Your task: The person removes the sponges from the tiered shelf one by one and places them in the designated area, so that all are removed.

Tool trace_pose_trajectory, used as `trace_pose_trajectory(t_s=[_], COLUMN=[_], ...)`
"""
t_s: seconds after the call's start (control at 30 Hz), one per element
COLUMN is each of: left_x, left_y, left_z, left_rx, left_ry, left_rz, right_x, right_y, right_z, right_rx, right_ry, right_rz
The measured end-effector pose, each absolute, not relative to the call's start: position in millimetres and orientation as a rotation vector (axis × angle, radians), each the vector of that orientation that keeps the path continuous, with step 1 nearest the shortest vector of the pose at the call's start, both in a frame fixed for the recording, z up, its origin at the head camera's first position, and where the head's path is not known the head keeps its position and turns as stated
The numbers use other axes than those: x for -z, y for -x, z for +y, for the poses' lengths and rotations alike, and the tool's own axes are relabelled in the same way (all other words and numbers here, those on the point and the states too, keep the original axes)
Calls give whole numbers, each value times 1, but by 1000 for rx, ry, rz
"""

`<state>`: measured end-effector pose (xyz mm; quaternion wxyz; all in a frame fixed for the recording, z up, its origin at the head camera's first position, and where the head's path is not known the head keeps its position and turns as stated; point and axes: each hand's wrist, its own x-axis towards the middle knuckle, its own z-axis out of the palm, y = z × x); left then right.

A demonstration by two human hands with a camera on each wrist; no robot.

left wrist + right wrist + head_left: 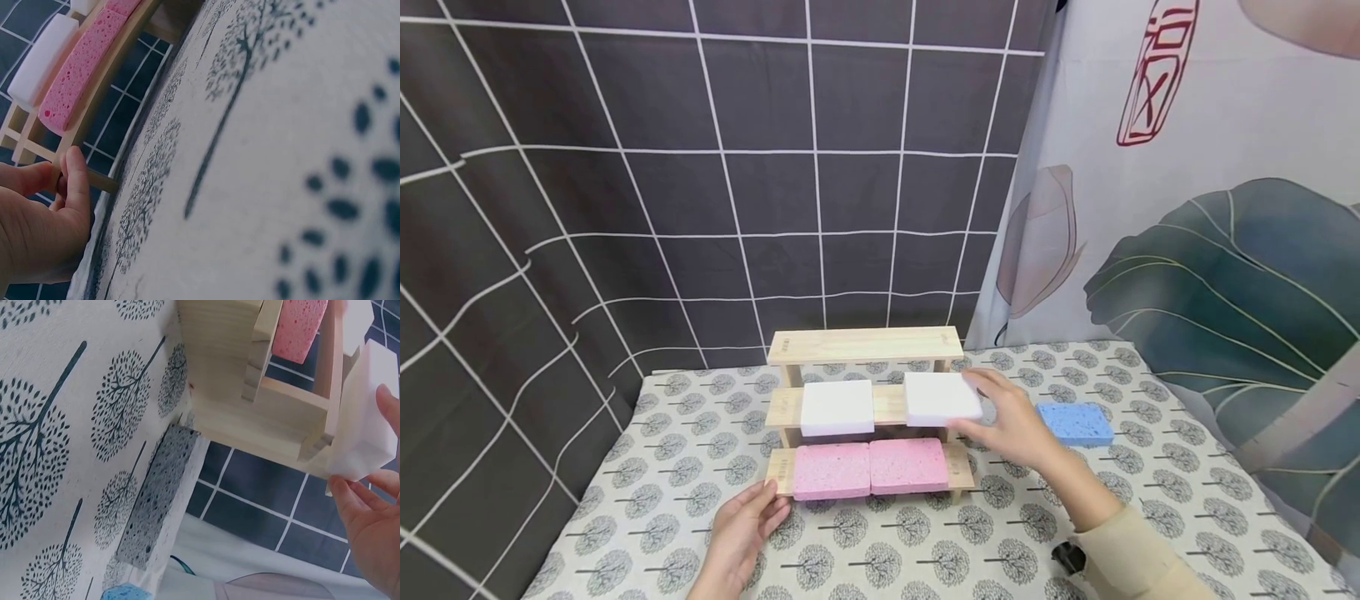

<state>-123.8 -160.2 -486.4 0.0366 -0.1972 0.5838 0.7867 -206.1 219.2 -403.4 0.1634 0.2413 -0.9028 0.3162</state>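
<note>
A three-step wooden rack (865,344) stands on the patterned cloth. My left hand (741,529) pinches the left end of its lowest step, thumb and fingers at the board's edge in the left wrist view. My right hand (1011,421) grips a white sponge block (940,398) by its right end, at the right part of the middle step. Another white block (838,407) lies on the left of that step. Two pink sponges (831,471) lie side by side on the lowest step. The top step is bare.
A blue sponge (1075,423) lies on the cloth right of the rack. Near it is a grey sponge (159,494), mostly hidden behind my right hand in the head view. A dark tiled-pattern curtain (775,192) hangs behind the rack. A small black object (1067,557) shows by the right sleeve.
</note>
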Motion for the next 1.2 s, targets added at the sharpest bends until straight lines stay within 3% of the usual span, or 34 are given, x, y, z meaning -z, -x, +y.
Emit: trace_pose_trajectory(t_s=[1.2], left_x=[487], left_y=[123], left_z=[-161], left_rx=[-2418], left_ry=[600], left_rz=[1805], right_x=[403], right_y=[199], right_z=[268], right_rx=[-826], right_ry=[-643], right_rz=[-2498])
